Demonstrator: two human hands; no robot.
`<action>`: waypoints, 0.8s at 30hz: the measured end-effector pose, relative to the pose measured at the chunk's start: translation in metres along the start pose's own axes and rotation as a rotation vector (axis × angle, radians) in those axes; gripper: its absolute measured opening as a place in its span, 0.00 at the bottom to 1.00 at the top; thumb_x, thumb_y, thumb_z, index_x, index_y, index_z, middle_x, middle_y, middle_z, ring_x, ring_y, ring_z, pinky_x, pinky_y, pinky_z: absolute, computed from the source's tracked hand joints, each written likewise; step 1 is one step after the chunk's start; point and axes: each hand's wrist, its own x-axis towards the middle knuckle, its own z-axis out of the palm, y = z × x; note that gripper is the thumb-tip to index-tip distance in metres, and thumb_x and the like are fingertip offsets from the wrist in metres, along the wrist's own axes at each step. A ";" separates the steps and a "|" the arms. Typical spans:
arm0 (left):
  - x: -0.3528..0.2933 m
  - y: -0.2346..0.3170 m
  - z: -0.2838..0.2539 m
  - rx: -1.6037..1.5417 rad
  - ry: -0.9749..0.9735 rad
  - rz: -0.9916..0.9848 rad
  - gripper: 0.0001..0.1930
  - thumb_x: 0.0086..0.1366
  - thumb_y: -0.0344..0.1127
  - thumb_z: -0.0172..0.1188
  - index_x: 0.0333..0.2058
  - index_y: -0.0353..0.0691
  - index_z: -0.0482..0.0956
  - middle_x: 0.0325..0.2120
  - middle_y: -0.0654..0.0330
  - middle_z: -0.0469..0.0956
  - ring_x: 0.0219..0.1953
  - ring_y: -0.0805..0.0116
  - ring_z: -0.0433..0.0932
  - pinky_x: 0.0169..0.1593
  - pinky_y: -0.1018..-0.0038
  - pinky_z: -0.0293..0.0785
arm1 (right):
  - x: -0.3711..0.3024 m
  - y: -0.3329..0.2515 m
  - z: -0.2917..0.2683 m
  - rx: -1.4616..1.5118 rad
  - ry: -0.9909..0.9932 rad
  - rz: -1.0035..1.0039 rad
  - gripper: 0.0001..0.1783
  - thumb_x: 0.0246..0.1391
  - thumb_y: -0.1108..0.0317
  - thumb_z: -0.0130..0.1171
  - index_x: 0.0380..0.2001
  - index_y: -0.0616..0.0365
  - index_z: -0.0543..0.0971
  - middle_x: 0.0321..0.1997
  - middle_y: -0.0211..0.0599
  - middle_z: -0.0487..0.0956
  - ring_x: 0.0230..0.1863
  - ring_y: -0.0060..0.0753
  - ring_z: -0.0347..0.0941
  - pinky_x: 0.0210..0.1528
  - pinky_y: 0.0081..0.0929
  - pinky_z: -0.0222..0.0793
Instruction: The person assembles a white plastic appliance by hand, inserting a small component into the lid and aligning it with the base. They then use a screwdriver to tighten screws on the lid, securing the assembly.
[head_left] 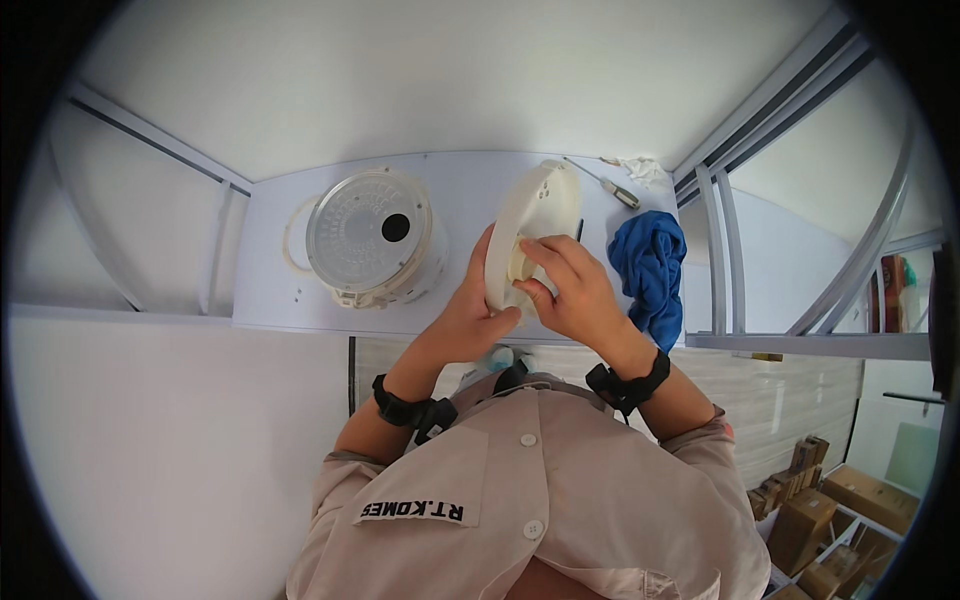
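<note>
A white round plastic lid cover point(543, 205) is held on edge above the table, with several small holes near its far end. My left hand point(467, 313) grips its left side, the thumb near the bottom edge. With thumb and fingers, my right hand point(582, 298) pinches a cream rounded piece point(520, 263) at the lid cover's inner face. Whether that piece is fixed to the cover, I cannot tell. To the left stands a white rice cooker point(350, 235) with a greyish top, a black round spot and a carrying handle at its side.
A blue cloth point(650, 262) lies bunched at the table's right end. Behind it are a screwdriver point(625, 196) and crumpled white wrapping point(645, 172). Tiny screw-like bits dot the white table point(275, 220) near the cooker. Metal frames point(722, 250) flank the table; cardboard boxes point(803, 525) sit lower right.
</note>
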 end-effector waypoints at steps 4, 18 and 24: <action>0.000 0.000 0.005 0.045 0.011 0.013 0.55 0.61 0.21 0.59 0.82 0.38 0.36 0.74 0.49 0.57 0.76 0.57 0.59 0.75 0.59 0.60 | -0.005 0.000 -0.004 -0.021 -0.085 0.074 0.27 0.53 0.70 0.76 0.56 0.59 0.81 0.47 0.46 0.80 0.44 0.53 0.81 0.43 0.41 0.82; -0.006 0.009 -0.002 -0.098 0.027 -0.146 0.56 0.59 0.22 0.59 0.82 0.42 0.38 0.72 0.51 0.60 0.75 0.58 0.60 0.75 0.59 0.62 | 0.005 -0.006 -0.014 0.014 -0.171 -0.019 0.28 0.53 0.72 0.75 0.58 0.58 0.79 0.51 0.43 0.79 0.44 0.51 0.82 0.44 0.40 0.82; -0.007 0.010 0.000 -0.033 -0.023 -0.088 0.57 0.60 0.23 0.59 0.83 0.44 0.34 0.73 0.51 0.59 0.76 0.57 0.60 0.75 0.58 0.63 | -0.001 -0.010 -0.011 -0.021 -0.206 0.142 0.25 0.57 0.63 0.75 0.53 0.61 0.80 0.42 0.44 0.80 0.38 0.52 0.84 0.38 0.40 0.82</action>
